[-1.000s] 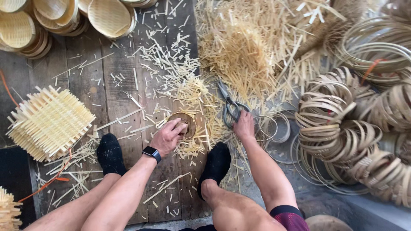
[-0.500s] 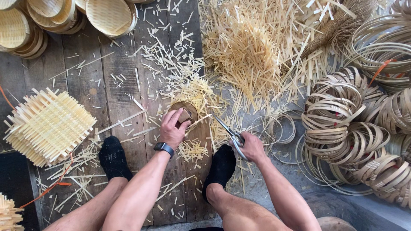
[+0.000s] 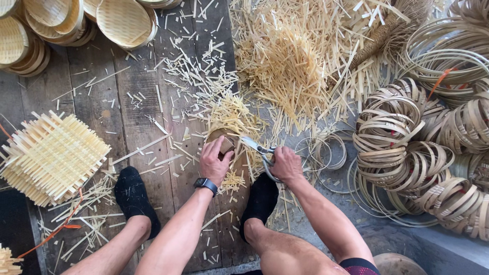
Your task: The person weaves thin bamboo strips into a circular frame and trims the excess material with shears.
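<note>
Two feet in black socks (image 3: 133, 196) rest on the plank floor (image 3: 102, 102), nearest the viewer. Just beyond them the left hand (image 3: 215, 162), a dark watch (image 3: 206, 184) at its wrist, curls its fingers around a small round woven bamboo piece (image 3: 222, 138) held over the floor between the feet. The right hand (image 3: 286, 164) is closed through the handles of metal scissors (image 3: 260, 151), whose blades point left and meet the piece's edge. Bamboo offcuts (image 3: 229, 109) lie scattered around. Left sits a square woven mat (image 3: 51, 155); right, coiled bamboo hoops (image 3: 402, 137). Farther off lie a heap of strips (image 3: 290, 56) and stacked shallow baskets (image 3: 122, 20).
</note>
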